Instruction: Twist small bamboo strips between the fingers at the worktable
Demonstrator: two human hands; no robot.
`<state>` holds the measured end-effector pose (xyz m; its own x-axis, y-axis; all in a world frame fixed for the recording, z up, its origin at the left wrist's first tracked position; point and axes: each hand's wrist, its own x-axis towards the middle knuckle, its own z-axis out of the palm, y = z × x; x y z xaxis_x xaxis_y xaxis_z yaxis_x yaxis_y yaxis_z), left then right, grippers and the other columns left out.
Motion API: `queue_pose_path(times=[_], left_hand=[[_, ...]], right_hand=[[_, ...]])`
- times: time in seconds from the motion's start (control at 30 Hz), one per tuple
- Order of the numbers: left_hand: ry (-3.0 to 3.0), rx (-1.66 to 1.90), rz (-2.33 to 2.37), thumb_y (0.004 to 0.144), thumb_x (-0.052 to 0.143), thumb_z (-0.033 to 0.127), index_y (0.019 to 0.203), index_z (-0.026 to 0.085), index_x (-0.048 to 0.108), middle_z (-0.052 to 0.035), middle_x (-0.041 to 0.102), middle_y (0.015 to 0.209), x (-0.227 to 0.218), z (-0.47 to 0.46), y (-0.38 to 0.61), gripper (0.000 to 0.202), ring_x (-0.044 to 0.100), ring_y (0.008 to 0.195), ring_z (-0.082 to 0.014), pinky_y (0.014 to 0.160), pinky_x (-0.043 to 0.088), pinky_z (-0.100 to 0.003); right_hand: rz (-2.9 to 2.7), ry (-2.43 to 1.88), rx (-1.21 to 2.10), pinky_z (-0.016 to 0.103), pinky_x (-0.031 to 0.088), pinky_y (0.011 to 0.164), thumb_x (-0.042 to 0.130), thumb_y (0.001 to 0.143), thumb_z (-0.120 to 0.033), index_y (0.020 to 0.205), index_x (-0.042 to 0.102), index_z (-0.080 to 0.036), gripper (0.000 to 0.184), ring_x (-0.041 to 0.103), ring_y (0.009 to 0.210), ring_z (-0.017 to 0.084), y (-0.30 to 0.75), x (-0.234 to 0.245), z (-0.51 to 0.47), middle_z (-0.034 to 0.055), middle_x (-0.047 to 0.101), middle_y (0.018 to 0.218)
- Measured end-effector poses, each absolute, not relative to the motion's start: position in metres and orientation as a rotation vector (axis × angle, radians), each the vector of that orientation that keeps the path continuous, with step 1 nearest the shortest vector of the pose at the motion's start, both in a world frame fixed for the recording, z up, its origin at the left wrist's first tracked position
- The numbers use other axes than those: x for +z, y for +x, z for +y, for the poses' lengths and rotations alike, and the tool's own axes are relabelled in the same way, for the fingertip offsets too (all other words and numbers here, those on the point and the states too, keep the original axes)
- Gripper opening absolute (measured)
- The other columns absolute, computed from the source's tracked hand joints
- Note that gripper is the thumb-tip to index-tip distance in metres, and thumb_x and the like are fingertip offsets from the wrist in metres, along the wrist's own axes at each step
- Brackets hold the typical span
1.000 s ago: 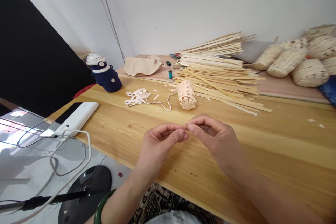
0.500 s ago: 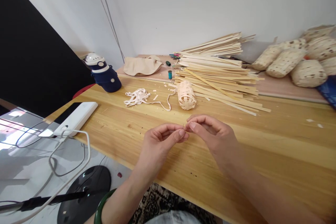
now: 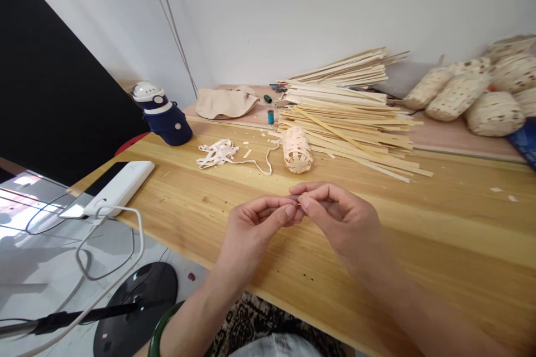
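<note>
My left hand (image 3: 255, 228) and my right hand (image 3: 339, 217) meet above the wooden table (image 3: 397, 223), fingertips together. Between them they pinch a thin pale sliver (image 3: 298, 199), probably bamboo, mostly hidden by my fingers. Beyond my hands stands a small open-weave bamboo basket (image 3: 297, 150). Behind it lies a large pile of flat bamboo strips (image 3: 347, 122). A tangle of pale ribbon-like strip (image 3: 220, 154) lies to its left. Neither hand touches these.
A navy and white bottle (image 3: 164, 121) stands at the far left of the table, near a white power bank (image 3: 119, 187) with a white cable. A spool of teal thread (image 3: 271, 117) and beige cloth (image 3: 225, 103) lie behind. Several woven pieces (image 3: 494, 114) sit at the right.
My fingertips have drawn closer together and now cover more of the sliver. The whole scene has shifted slightly in view. The basket and strips have not moved on the table.
</note>
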<state>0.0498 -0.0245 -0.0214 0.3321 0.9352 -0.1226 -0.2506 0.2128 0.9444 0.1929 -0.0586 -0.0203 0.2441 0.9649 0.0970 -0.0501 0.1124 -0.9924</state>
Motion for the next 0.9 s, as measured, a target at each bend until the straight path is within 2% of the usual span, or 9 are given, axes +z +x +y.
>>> queue_pose_path(times=[0.33, 0.7, 0.9], left_hand=[[1.023, 0.961, 0.871, 0.074, 0.082, 0.024, 0.080, 0.019, 0.081, -0.0030, 0.080, 0.080, -0.0216, -0.0253, 0.0502, 0.008, 0.074, 0.076, -0.0158, 0.080, 0.059, -0.026], [0.990, 0.952, 0.856, 0.075, 0.082, 0.025, 0.081, 0.020, 0.081, -0.0030, 0.081, 0.082, -0.0239, -0.0261, 0.0509, 0.007, 0.074, 0.077, -0.0142, 0.080, 0.059, -0.024], [1.002, 0.965, 0.880, 0.071, 0.085, 0.027, 0.079, 0.018, 0.081, -0.0054, 0.081, 0.082, -0.0230, -0.0268, 0.0497, 0.012, 0.075, 0.076, -0.0179, 0.080, 0.061, -0.029]], right_hand=[[-1.036, -1.207, 0.966, 0.025, 0.060, 0.071, 0.067, 0.082, -0.031, 0.071, 0.066, -0.020, 0.016, 0.069, 0.084, 0.015, 0.1921, -0.0187, -0.0592, 0.0048, 0.072, 0.100], [-1.031, -1.210, 0.966, 0.023, 0.059, 0.070, 0.068, 0.082, -0.030, 0.072, 0.066, -0.019, 0.015, 0.069, 0.081, 0.013, 0.1927, -0.0203, -0.0582, 0.0042, 0.072, 0.099], [-1.042, -1.218, 0.929, 0.025, 0.059, 0.071, 0.067, 0.082, -0.033, 0.071, 0.065, -0.019, 0.017, 0.069, 0.083, 0.015, 0.1921, -0.0232, -0.0578, 0.0056, 0.071, 0.100]])
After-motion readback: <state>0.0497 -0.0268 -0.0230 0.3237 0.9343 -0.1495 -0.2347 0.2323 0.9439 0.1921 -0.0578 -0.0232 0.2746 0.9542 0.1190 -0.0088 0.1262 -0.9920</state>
